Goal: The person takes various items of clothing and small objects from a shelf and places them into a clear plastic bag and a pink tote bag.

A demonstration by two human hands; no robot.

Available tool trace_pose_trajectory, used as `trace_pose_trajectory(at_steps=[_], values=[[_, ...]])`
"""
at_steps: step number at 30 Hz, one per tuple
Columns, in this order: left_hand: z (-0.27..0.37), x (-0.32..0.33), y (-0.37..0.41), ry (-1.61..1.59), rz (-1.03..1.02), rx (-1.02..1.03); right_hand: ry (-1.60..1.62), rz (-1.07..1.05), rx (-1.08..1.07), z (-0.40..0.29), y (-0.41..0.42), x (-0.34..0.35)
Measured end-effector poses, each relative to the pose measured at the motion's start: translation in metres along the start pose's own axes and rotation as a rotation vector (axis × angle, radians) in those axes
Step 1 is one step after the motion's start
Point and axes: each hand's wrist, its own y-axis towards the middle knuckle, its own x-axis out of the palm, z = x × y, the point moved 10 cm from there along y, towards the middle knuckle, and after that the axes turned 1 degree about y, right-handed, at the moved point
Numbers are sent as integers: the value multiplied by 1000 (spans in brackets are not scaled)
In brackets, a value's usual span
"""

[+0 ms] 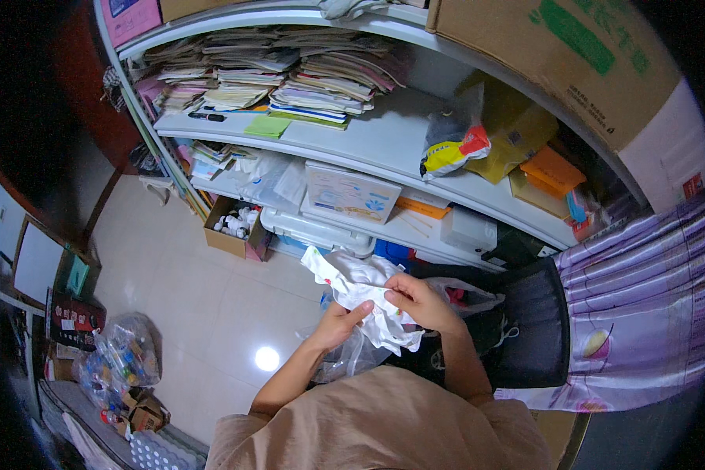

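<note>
Held in front of my body is a rumpled white cloth garment [358,285] with small coloured prints. My left hand [338,326] grips its lower left part, thumb on top. The fingers and thumb of my right hand [417,299] pinch the fabric on the right side. Folds of cloth hang down between both hands. Just below, a clear plastic bag [352,355] lies partly hidden behind my left forearm. To the right of my right hand is another thin plastic bag [470,296] with something pink inside.
White shelves [388,144] ahead carry stacks of papers [329,76], a plastic packet [455,147] and a clear bin [352,194]. A cardboard box [235,229] stands on the tiled floor. Bags of plastic bottles [123,352] sit left; a purple curtain [634,305] hangs right.
</note>
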Motion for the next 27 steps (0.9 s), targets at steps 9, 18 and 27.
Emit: trace_pose_trajectory(at_steps=[9,18,27], values=[[15,-51,-4,4,92,-40,448,707,-159,5,-30,-118],[16,-104,-10,-145,222,-49,334,822,-107,30,-67,-168],[6,-68,0,-169,115,-115,89,377,-96,-23,-12,-55]])
